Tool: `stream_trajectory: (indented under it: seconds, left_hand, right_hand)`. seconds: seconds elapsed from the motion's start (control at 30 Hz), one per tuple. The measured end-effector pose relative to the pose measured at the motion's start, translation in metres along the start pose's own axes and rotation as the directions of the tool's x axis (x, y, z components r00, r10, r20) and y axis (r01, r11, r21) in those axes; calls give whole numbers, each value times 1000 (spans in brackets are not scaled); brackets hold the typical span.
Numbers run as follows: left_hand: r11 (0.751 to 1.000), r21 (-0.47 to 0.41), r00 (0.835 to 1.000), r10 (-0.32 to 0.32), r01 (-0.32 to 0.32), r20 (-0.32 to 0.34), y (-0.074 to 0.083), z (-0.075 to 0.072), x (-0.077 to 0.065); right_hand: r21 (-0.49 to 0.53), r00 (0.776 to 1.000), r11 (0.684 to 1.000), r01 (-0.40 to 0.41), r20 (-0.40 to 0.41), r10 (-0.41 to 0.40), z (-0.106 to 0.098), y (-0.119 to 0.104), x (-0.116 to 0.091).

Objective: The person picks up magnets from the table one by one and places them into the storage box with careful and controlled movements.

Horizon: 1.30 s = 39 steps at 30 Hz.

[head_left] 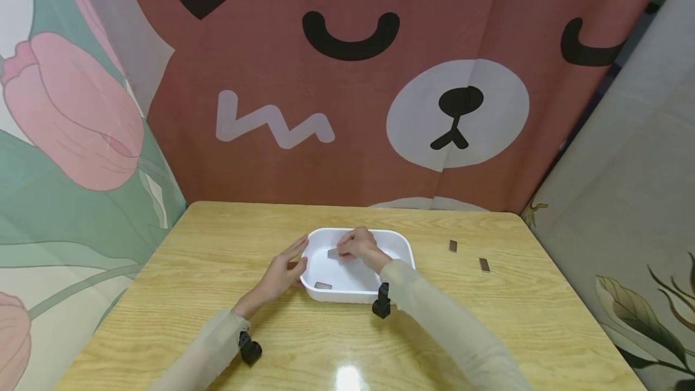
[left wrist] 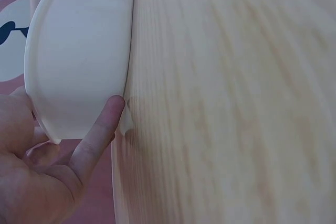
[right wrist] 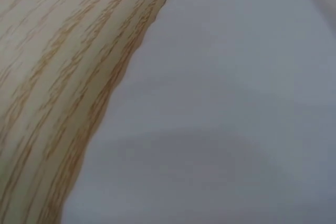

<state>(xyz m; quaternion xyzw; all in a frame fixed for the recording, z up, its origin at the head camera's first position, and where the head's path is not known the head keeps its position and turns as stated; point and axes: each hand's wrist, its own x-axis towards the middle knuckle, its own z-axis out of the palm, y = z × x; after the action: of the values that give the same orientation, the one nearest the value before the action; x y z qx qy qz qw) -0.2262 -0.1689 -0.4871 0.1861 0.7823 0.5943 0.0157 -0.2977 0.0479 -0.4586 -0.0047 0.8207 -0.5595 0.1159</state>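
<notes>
A white plastic tray (head_left: 347, 296) with rounded corners stands on the wooden table. My left hand (head_left: 279, 273) rests against the tray's left side, its visible fingers fairly straight and touching the rim and outer wall. The left wrist view shows one finger (left wrist: 97, 135) pressed low on that wall. Over the inside of the tray, my right hand (head_left: 358, 244) pinches a small flat grey rectangular piece (head_left: 332, 254). A similar piece (head_left: 323, 285) lies on the tray floor near the front left corner. In the right wrist view, the tray wall (right wrist: 210, 103) fills most of the picture, and the hand is out of sight.
To the right of the tray, two small dark rectangular pieces lie apart on the table, one farther back (head_left: 453, 246) and one nearer (head_left: 484, 265). A printed brown curtain (head_left: 271, 174) hangs behind the table's far edge. Patterned cloths hang at both sides.
</notes>
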Motion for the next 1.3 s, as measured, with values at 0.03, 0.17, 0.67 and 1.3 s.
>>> stream_trajectory:
  seconds: [0.03, 0.17, 0.67, 1.3]
  left_hand:
    - [1000, 2, 1000, 0, 0, -3, 0, 0, 0]
    - [1000, 6, 1000, -7, 7, -8, -1, 0, 0]
    - [1000, -2, 1000, 4, -4, -18, -4, 1, 1]
    - [999, -5, 999, 33, -33, -12, -4, 1, 1]
  right_hand:
    - [-7, 1000, 1000, 4, -2, -4, 1, 0, 0]
    - [-30, 1000, 999, 16, -11, -16, 4, -1, 0]
    - [-18, 999, 1000, 25, -26, -26, 8, 0, -2]
    - [-1, 999, 1000, 17, -46, -17, 10, -2, -3]
